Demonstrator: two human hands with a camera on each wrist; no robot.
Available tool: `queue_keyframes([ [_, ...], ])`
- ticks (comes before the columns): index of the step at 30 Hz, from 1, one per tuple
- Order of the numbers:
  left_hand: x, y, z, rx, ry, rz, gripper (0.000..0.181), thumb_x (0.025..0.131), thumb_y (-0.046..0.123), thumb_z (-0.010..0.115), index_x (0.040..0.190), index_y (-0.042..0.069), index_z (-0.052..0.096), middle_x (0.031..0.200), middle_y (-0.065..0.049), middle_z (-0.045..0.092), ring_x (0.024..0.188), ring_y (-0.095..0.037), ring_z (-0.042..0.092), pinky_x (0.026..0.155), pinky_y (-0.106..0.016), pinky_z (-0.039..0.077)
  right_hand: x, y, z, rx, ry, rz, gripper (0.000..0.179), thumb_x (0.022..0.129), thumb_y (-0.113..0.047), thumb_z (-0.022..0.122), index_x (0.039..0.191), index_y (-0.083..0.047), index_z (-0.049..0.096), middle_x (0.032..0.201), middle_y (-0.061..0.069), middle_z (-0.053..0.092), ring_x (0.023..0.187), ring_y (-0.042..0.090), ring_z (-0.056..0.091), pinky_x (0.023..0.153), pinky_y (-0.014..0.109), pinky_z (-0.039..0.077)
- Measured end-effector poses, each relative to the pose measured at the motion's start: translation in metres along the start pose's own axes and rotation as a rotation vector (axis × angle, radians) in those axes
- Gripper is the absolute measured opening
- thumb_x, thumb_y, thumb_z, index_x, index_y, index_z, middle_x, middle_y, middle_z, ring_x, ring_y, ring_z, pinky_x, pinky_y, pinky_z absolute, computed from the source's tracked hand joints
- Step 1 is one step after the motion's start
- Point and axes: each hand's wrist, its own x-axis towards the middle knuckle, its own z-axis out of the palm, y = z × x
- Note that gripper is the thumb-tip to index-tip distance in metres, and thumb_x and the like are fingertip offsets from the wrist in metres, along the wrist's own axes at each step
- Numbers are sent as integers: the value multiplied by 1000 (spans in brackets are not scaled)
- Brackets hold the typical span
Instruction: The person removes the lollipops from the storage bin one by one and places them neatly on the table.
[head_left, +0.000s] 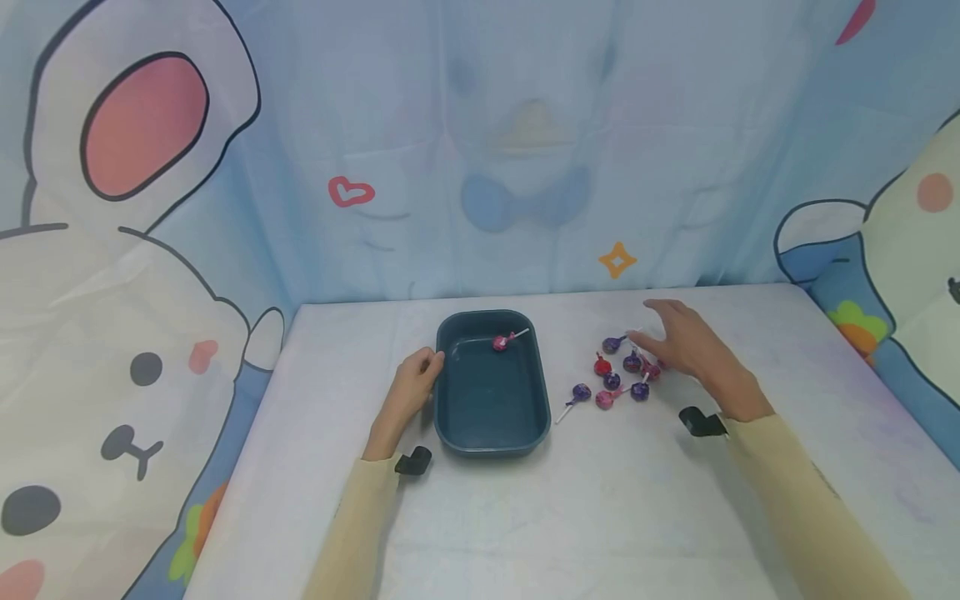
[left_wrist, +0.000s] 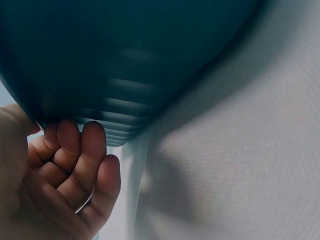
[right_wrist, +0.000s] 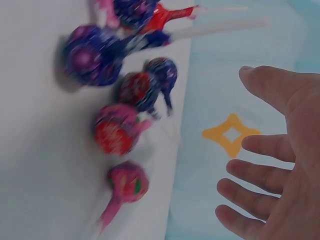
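Observation:
My left hand (head_left: 408, 383) grips the left rim of a dark teal plastic tray (head_left: 491, 408), its thumb at the rim and its curled fingers against the outer wall (left_wrist: 125, 65) in the left wrist view. Inside the tray, near its far end, lies one pink-wrapped lollipop (head_left: 500, 342) with a white stick. Over the far right edge of a loose group of lollipops hovers my right hand (head_left: 686, 346), fingers spread and palm bare. Purple (right_wrist: 92, 57), red (head_left: 602, 365) and pink (right_wrist: 116, 132) wrappers show in that group.
Between the tray and the pile, a purple lollipop (head_left: 581, 392) points its stick toward the near left. A white cloth (head_left: 600, 517) covers the table. Behind it hangs a blue curtain (head_left: 405, 125) with cartoon prints, close along the table's far edge.

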Motion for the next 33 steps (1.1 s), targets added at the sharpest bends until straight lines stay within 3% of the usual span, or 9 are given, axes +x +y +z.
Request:
queue_keyframes([
  [6,0,0,0,-9,6,2,34,95,42,44,76,14,47,67,-2,45,60,-17,45,53,-28,37,7,-17,0,11,-8,-14,81,84,-54,56,142,-5,25,144,26,25,131,45,23,100,61,25],
  [15,-1,0,1,-20,2,16,33,95,40,43,76,13,46,67,-2,46,61,-17,45,53,-28,38,13,-41,0,10,27,-112,84,81,-61,53,140,-5,31,143,23,29,131,42,27,100,59,27],
  [27,1,-1,0,-6,6,11,33,95,41,43,76,14,46,67,-2,46,61,-17,45,54,-27,38,24,-90,3,-47,-12,-192,77,83,-51,60,139,-8,32,143,20,33,130,38,33,101,55,30],
  [33,2,-2,0,-3,7,8,33,95,41,43,76,14,46,67,-2,45,61,-17,45,54,-28,38,25,-116,7,-86,12,-266,72,83,-45,63,138,-7,36,139,20,39,127,37,38,100,53,34],
])
